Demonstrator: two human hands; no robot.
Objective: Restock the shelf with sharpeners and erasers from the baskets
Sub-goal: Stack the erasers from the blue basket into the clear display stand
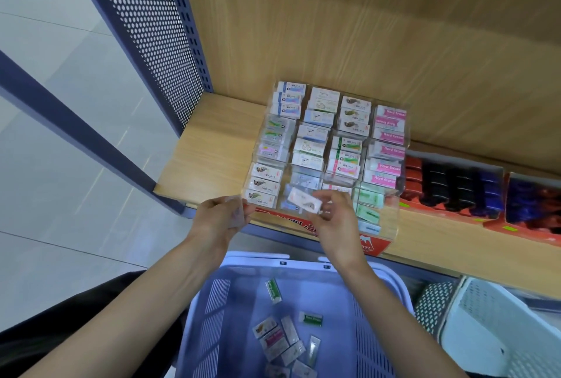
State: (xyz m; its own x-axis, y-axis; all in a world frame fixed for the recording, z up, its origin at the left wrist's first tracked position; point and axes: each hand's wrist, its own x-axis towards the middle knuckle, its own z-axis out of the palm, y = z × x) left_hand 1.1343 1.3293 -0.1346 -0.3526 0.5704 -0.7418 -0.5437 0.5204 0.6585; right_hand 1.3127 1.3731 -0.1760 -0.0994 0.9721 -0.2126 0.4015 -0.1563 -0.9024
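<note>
Nearest me, the blue basket [212, 317] holds loose erasers [282, 341] on its floor. My left hand [218, 216] curls its fingers round the front-left corner of the clear display tray [391, 224]. My right hand [334, 219] pinches a wrapped eraser [303, 200] just over the tray's front row. Behind it, the tray's other eraser rows stand full on the wooden shelf [212, 147].

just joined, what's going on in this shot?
A person is restocking a clear display case of erasers on the wooden shelf. The right hand pinches a wrapped eraser over the case's front row, not yet slotted in. The left hand grips the case's front-left corner. Below, the blue basket holds several more loose erasers.
</note>
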